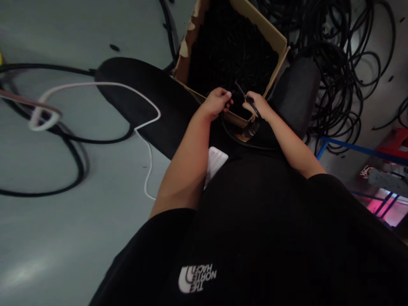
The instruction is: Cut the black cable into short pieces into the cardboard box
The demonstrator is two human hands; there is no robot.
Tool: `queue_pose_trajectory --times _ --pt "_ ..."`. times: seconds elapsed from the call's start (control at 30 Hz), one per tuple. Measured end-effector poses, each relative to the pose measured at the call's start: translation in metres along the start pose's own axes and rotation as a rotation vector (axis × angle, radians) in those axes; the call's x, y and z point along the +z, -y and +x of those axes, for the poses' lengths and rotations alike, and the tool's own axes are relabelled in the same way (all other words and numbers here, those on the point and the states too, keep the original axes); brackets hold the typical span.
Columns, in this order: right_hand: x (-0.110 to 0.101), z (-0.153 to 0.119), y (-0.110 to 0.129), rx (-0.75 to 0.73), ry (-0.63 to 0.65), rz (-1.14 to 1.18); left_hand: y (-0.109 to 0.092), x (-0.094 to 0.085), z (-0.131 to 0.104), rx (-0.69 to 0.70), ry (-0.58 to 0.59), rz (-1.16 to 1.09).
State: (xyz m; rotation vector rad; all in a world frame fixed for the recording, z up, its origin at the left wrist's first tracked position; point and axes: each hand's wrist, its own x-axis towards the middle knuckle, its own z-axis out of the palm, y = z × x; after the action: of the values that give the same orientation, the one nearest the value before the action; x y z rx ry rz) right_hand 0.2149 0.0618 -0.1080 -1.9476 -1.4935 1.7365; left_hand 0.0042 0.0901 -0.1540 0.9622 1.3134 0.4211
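My left hand (217, 103) is closed, fingertips pinched, at the near edge of a cardboard box (277, 38). From beneath it a thin black cable (247, 144) curves down and to the right across my lap. Close by on the right, my right hand (259, 104) is wrapped round a dark scissors-like tool (240, 89), its narrow tip pointing up and left over the box. A curved black handle shows below those fingers. Many small black pieces (232, 46) fill the box, which stands between my legs. The two hands are apart.
Coiled black cables (338, 72) lie on the floor at the right, more black cable (76, 157) at the left. A white cord (121, 85) crosses my leg near a white object (216, 159). A blue frame (360, 148) and red item (395, 142) stand at the right.
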Motion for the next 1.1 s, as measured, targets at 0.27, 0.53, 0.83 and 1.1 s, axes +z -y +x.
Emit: queue_pose_trajectory --times 0.27,0.53,0.83,1.1 --pt "0.01 0.014 -0.02 -0.044 0.028 0.112 -0.003 0.001 -0.003 0.033 -0.024 -0.24" --pt "0.004 0.005 -0.013 -0.071 -0.027 0.063 0.012 0.002 0.009 -0.004 -0.03 -0.143" --pt "0.003 -0.001 0.003 -0.055 0.023 0.194 0.014 0.0 0.013 0.068 -0.02 -0.166" --pt "-0.009 0.004 0.011 -0.101 0.062 0.074 0.015 0.0 0.021 0.114 -0.014 -0.145"
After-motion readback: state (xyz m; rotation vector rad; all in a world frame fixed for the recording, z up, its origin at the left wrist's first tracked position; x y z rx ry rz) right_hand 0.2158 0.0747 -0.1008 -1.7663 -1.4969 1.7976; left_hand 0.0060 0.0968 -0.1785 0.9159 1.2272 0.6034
